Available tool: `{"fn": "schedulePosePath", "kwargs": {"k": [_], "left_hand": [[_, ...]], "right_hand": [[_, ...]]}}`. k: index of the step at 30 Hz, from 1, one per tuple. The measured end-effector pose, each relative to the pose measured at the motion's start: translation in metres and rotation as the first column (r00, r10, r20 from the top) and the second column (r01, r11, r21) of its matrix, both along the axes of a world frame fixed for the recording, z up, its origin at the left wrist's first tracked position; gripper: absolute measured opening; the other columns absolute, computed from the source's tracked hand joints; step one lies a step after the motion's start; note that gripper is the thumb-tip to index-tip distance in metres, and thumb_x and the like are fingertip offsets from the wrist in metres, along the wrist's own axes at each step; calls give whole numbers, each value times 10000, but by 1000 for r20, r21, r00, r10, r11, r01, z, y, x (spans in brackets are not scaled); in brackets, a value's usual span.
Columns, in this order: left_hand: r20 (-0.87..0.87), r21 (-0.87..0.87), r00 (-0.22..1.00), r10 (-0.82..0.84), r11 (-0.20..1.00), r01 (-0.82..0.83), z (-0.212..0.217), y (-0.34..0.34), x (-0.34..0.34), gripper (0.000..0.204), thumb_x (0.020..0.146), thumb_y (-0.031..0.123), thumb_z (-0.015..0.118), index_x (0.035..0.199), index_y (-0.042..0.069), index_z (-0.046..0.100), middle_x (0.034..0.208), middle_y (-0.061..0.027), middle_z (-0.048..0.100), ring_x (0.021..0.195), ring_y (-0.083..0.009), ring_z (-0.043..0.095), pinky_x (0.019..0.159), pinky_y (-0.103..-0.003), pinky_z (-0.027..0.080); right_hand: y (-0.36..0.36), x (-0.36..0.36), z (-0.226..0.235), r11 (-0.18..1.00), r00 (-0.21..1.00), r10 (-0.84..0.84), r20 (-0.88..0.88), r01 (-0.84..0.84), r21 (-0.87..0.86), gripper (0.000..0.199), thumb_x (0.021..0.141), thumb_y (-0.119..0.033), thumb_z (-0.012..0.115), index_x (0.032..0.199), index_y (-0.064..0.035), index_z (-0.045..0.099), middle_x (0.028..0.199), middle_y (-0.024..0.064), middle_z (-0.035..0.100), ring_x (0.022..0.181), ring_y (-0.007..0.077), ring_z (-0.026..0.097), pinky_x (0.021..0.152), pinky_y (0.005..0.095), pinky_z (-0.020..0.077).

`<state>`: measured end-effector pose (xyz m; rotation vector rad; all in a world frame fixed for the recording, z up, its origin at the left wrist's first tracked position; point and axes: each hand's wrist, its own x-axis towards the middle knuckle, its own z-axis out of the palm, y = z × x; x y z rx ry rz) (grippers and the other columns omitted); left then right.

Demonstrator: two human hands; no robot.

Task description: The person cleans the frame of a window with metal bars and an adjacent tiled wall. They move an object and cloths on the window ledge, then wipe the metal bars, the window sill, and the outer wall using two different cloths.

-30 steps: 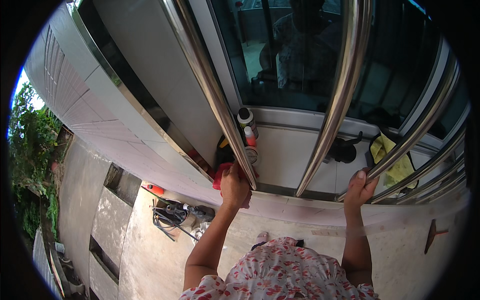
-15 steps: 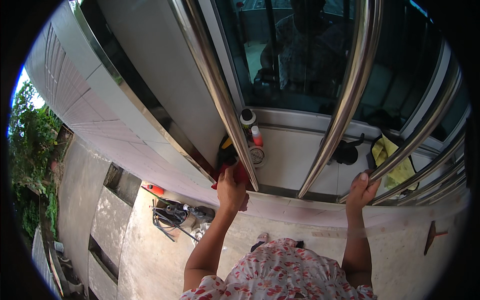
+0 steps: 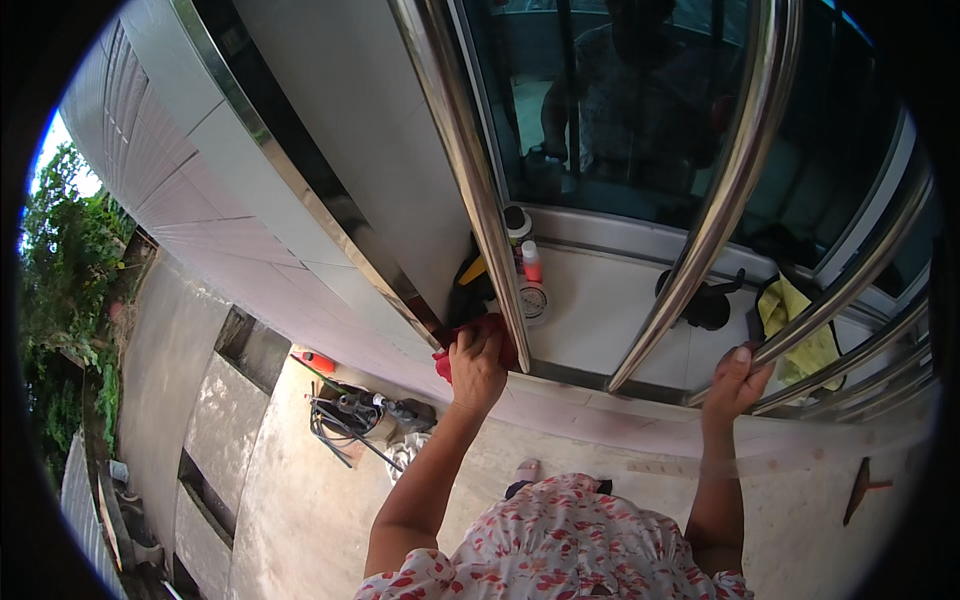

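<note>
My left hand [image 3: 478, 374] presses a red cloth [image 3: 509, 347] onto the lower steel rail, at the foot of the left part of the window grille; its fingers are bunched over the fabric. Out to the right, my right hand [image 3: 733, 388] is wrapped round the lower end of a shiny steel bar [image 3: 848, 288]. Just behind the cloth, on the tiled sill [image 3: 590, 300], are a black-capped container [image 3: 518, 225], a pinkish-red bottle with a white cap [image 3: 532, 264], a round white item with a slotted face [image 3: 533, 300] and a black-and-yellow object [image 3: 470, 272], partly hidden by a bar.
A black object with a handle [image 3: 706, 306] and a yellow cloth [image 3: 800, 325] lie on the sill behind the bars. Dark glass [image 3: 620, 130] backs it. Below, a bucket of tools and hoses [image 3: 375, 420] and a red-handled tool [image 3: 858, 490] rest on the concrete floor.
The view has shifted, so the grille sits a little further right. My left hand has moved slightly up with the red cloth, its fingers now spread flatter over it. My right hand keeps its grip.
</note>
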<state>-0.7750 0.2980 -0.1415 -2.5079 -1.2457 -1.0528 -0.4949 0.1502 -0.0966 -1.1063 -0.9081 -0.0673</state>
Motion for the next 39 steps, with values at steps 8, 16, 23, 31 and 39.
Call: {"fn": "schedulePosePath", "kwargs": {"k": [8,16,23,31,39], "left_hand": [[133,-369,986,-105,918,147,24,-41,-22,225,609,38,606,833,21,609,823,-112,612,814,-308,520,677,-374,433],[477,160,871,-119,986,47,157,-50,-44,464,529,-35,483,964,16,636,933,-155,614,796,-292,529,736,-349,452],[166,716,955,247,636,-289,279,14,-39,463,561,14,580,1001,144,646,1020,-48,608,919,-279,469,852,-358,329],[-90,498,989,115,866,-55,149,22,-47,338,511,11,583,815,140,656,879,-55,594,844,-273,547,716,-391,424],[-58,71,998,-19,997,23,29,-12,-68,334,508,-19,580,815,107,623,819,-47,597,745,-270,527,610,-359,422]], "right_hand": [[3,-5,5,1000,999,3,-40,-3,9,146,903,-139,428,979,-22,386,663,-7,395,464,28,325,403,176,263],[2,-7,7,999,996,-42,-78,41,-5,171,909,-194,434,984,-41,420,618,-32,363,483,21,316,424,164,259],[3,-9,8,1000,992,18,-122,-20,-10,150,895,-161,450,951,-30,403,614,-39,365,470,18,306,421,168,244],[1,-1,0,1000,997,27,-73,-26,17,153,893,-131,443,971,-10,393,645,-26,382,495,19,323,433,170,263],[4,0,-1,999,999,20,-41,-18,44,149,891,-118,450,972,-10,389,670,-11,394,503,29,336,438,168,276]]}}
